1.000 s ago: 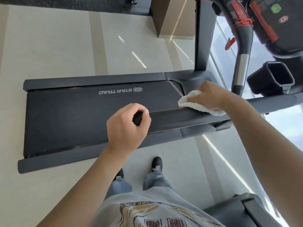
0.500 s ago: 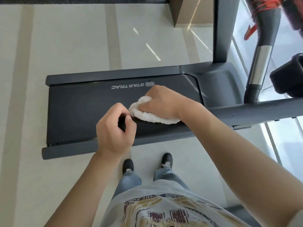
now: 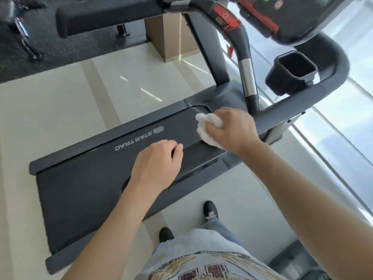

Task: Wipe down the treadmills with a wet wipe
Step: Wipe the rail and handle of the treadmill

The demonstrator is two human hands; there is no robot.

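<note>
One treadmill (image 3: 84, 190) had one white wipe (image 3: 207, 128) on it, squeezed by the right hand (image 3: 232, 130); the left hand (image 3: 157, 164) stayed curled, holding nothing.

Pale glossy floor tiles (image 3: 60, 110) with beige stripes meet dark speckled carpet (image 3: 66, 49) along their far edge. A tan square pillar (image 3: 169, 35) stands on the tiles. A black padded bench (image 3: 105, 15) and metal equipment legs (image 3: 28, 45) stand on the carpet.
</note>
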